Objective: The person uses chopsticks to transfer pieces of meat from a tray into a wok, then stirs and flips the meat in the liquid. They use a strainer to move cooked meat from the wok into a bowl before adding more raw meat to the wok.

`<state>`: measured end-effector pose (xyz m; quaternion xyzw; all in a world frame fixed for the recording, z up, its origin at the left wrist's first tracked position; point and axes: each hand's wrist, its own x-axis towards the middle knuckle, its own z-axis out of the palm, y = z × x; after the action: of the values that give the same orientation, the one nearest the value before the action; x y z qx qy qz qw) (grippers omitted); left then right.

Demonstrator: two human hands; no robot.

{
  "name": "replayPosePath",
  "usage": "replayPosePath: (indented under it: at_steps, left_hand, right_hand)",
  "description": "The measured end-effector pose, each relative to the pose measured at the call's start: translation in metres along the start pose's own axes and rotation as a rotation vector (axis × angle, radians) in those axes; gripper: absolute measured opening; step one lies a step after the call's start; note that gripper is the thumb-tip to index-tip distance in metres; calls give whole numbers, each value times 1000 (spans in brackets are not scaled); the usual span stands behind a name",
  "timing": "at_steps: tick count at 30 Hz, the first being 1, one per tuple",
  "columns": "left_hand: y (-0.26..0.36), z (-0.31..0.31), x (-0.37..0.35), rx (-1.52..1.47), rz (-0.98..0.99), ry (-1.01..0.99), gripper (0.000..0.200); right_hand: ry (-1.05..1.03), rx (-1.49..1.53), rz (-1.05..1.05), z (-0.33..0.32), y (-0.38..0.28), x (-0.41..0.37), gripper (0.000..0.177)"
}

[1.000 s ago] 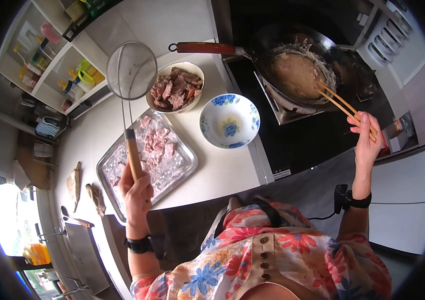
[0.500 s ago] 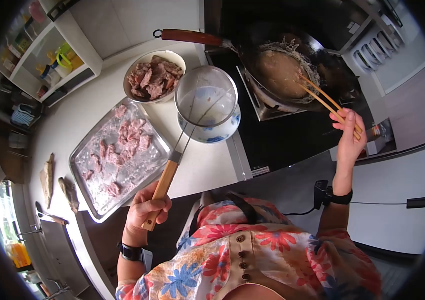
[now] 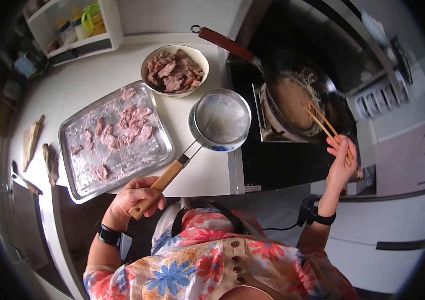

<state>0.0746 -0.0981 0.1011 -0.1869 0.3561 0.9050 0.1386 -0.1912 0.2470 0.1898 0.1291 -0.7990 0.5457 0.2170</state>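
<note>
Strainer [image 3: 224, 119] is in your L hand [image 3: 133, 198], fingers wrapped round its wood handle [image 3: 170, 175] nr the butt, w/ the end poking out past your grip. Mesh head sits well out from that grip, away from your body & off to your R, above the blue-white bowl [image 3: 221, 148]; can't tell if it touches the rim. Wire arms run btwn handle & mesh.

Your R hand [image 3: 342, 162] pinches the chopsticks [image 3: 321, 127] nr their back ends, fingers pressed on both. Sticks are a bit apart up front, tips down in the brown liquid [image 3: 292, 97] in the wok [image 3: 327, 92], so your R hand is just outside the wok, on the near side.

Tray [image 3: 137, 157] w/ raw meat [image 3: 130, 126] is on the counter [image 3: 187, 181], beyond & beside your L hand. Meat bowl [image 3: 172, 93] is farther back, btwn tray & wok, w/ browner pcs piled in it.
</note>
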Motion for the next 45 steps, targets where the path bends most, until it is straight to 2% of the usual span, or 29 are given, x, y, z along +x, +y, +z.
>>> replayPosePath:
  at_steps: [2,4,6,11,18,34,38,41,45]
  left_hand:
    - [2,5,-4,68,-15,54,46]
    - [-1,0,-3,70,18,26,46]
    - [-6,-6,-4,26,-9,41,40]
    - [-8,-8,-7,29,-6,43,41]
    - [-7,-10,-10,-41,22,39,42]
    - [5,-13,-12,-14,-7,40,40]
    - [6,-12,-12,-12,-10,46,39]
    - [6,-14,-11,-27,-5,41,40]
    - [6,-16,-12,-27,-32,45,42]
  right_hand:
    - [37,70,-8,8,-9,4,26]
    - [35,99,-19,27,-29,5,29]
    - [-131,304,-59,58,-48,7,26]
    - [-320,267,-100,104,-60,2,25]
    - [-513,101,64,105,-29,-15,25]
    - [-534,127,184,106,-11,-21,26]
    - [-512,83,161,104,-9,-19,27]
    - [-537,124,171,109,-15,-19,27]
    - [-467,251,94,130,-38,-15,25]
